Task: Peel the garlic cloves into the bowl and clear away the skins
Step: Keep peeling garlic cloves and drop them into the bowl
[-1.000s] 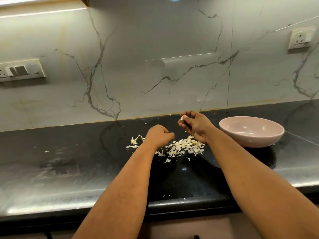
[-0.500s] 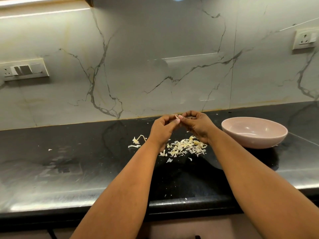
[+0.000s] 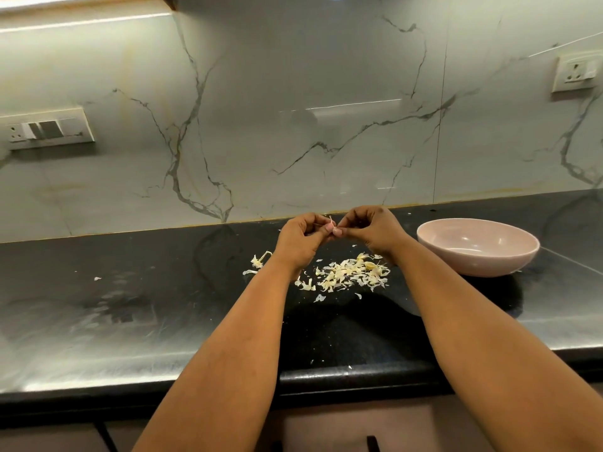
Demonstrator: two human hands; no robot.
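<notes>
A small pinkish garlic clove (image 3: 334, 228) is held in the air between both hands, above the black counter (image 3: 163, 288). My left hand (image 3: 301, 239) pinches it from the left and my right hand (image 3: 372, 228) pinches it from the right, fingertips meeting at the clove. Below the hands lies a pile of pale garlic skins (image 3: 349, 274), with a yellowish clove piece (image 3: 369, 265) among them. A pink bowl (image 3: 478, 246) stands to the right of my right hand; its visible inside looks bare.
A torn garlic stem scrap (image 3: 259, 261) lies left of the pile and a tiny flake (image 3: 97, 278) farther left. The marble backsplash rises behind, with a switch plate (image 3: 49, 130) at left and a socket (image 3: 576, 73) at right. The counter's front edge runs below my forearms.
My left hand rose from the skins on the counter and met my right hand at the clove. Both hands now hold it slightly higher and farther from the pile.
</notes>
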